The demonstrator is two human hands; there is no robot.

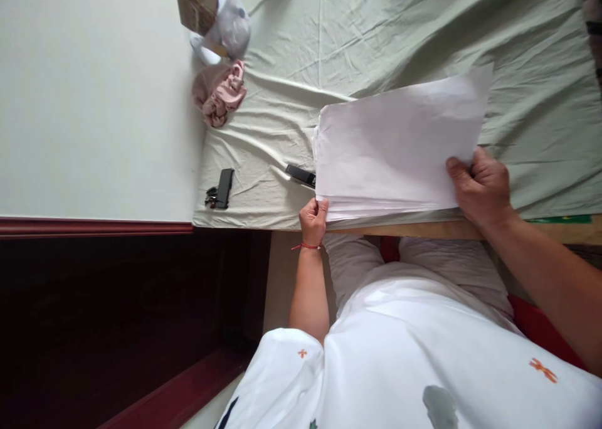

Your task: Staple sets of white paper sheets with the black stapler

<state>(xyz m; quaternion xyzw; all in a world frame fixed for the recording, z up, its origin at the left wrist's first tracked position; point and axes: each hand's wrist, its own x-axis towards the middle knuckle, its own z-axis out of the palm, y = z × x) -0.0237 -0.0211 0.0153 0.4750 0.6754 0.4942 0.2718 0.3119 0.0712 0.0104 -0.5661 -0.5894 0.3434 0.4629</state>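
A stack of white paper sheets (399, 147) is held over the near edge of the cloth-covered table, its sheets slightly fanned along the near and left sides. My left hand (313, 219), with a red string at the wrist, pinches the stack's near left corner. At the right side, my right hand (484, 187) grips the paper with the thumb on top; its other fingers are mostly hidden underneath. Just left of the paper lies a black stapler-like object (301, 175), its right end covered by the sheets.
A black rectangular object (225, 188) with a dark clip or keys beside it lies near the table's left edge. Behind it are a crumpled pink cloth (219, 93), a white plastic bag (235, 31) and a cardboard box (197, 4). A wrinkled pale green cloth (282, 71) covers the table beside a white wall.
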